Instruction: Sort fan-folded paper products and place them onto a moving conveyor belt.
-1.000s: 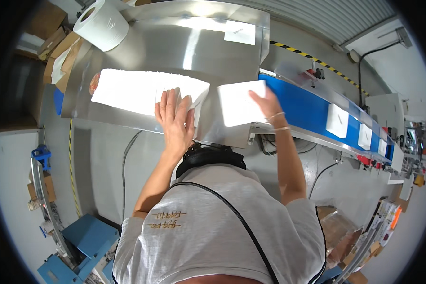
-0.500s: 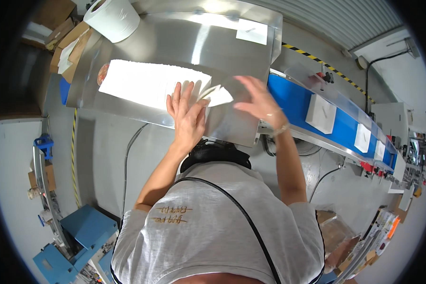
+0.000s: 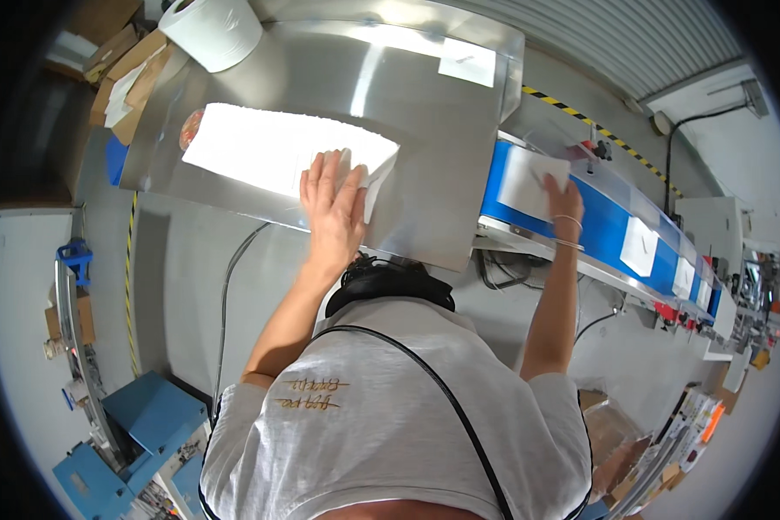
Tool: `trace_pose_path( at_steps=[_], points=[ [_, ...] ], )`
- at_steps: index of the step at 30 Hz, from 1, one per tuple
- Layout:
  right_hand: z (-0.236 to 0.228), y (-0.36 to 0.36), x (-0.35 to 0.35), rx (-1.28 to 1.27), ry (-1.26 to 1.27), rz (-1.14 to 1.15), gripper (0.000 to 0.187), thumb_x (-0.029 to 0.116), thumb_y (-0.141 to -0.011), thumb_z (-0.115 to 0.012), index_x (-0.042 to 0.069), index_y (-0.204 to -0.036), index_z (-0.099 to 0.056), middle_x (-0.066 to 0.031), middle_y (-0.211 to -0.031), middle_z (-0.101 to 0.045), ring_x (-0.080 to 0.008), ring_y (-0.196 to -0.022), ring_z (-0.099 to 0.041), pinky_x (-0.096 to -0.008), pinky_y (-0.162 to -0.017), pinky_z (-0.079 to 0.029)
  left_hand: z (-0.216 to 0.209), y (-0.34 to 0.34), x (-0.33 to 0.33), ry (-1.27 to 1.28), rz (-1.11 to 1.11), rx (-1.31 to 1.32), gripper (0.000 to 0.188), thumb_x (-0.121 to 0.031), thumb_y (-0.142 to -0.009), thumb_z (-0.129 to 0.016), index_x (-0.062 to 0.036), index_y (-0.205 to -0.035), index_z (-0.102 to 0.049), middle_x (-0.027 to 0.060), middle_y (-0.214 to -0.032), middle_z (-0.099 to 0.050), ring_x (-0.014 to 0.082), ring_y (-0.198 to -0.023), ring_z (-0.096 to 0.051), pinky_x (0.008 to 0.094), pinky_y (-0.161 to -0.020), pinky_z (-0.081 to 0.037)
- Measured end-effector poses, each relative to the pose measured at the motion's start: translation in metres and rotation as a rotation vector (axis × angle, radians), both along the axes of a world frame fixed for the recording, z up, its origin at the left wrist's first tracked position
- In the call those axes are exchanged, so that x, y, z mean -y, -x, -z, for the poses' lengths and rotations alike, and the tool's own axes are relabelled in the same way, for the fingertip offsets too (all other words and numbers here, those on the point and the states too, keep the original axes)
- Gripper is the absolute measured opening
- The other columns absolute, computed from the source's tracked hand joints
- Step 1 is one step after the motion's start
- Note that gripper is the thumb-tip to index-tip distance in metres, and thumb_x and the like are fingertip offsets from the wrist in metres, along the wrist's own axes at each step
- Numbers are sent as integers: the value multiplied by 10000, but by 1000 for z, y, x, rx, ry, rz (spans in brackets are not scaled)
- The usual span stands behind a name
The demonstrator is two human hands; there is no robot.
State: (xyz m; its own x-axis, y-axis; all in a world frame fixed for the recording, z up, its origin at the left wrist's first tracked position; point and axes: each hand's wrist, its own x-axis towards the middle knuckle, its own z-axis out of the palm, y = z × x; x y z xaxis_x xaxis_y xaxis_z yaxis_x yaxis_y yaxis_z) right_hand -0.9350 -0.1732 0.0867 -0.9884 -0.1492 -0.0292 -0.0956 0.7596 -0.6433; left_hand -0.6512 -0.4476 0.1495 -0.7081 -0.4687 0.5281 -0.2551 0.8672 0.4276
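Observation:
A long fanned row of white paper pieces [image 3: 264,147] lies on the steel table. My left hand [image 3: 332,212] rests on its right end, fingers stretched out over the paper. The end piece beneath those fingers stands up a little and bends away from the row. At the near end of the blue conveyor belt [image 3: 611,204], my right hand [image 3: 567,206] grips the right edge of a flat white piece of paper [image 3: 522,178]. Part of that hand's grip is hidden from above. A small dark mark shows on the piece.
More white pieces [image 3: 640,246] lie spaced along the belt, beside a clear guard. On the steel table [image 3: 442,173] are a single white piece [image 3: 468,62] at the back, a large white roll [image 3: 212,39] and a reddish round object [image 3: 191,130]. An open cardboard box [image 3: 134,87] adjoins its left edge.
My right hand has moved right, from above the table to the belt, where it now has a white piece. Pieces on the belt have shifted farther along. My left hand stays at the row.

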Motion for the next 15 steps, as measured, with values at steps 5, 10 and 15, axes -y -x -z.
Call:
trace_pose_path(
  at_steps=[5, 10, 15],
  points=[
    [-17, -19, 18, -419, -139, -240, 567, 276, -711, -763, -5, -1158, -555, -190, -1164, -578, -357, -1090, -527, -431, -886, -445, -5, 4, -5, -71, -10, 10, 291, 6, -772, -631, -89, -1044, -671, 163, -1359, -441, 389, -1333, -297, 522, -1091, -158],
    [-51, -95, 136, -99, 182, -928, 599, 234, -716, -764, 65, -1237, -523, -157, -1303, -485, -289, -1185, -477, -388, -1012, -384, -7, 2, -1, -71, 85, 56, 284, -14, -764, -637, -120, -1025, -681, 148, -1429, -382, 378, -1377, -228, 523, -1105, -103],
    [-36, -96, 169, 171, 450, -1109, 564, 217, -780, -725, 46, -1265, -491, -149, -1304, -487, -229, -1195, -471, -353, -1013, -374, -16, 2, 7, -81, 57, 76, 376, -185, -799, -665, -96, -1161, -618, 193, -1478, -276, 406, -1386, -168, 533, -1098, -95]
  ],
)
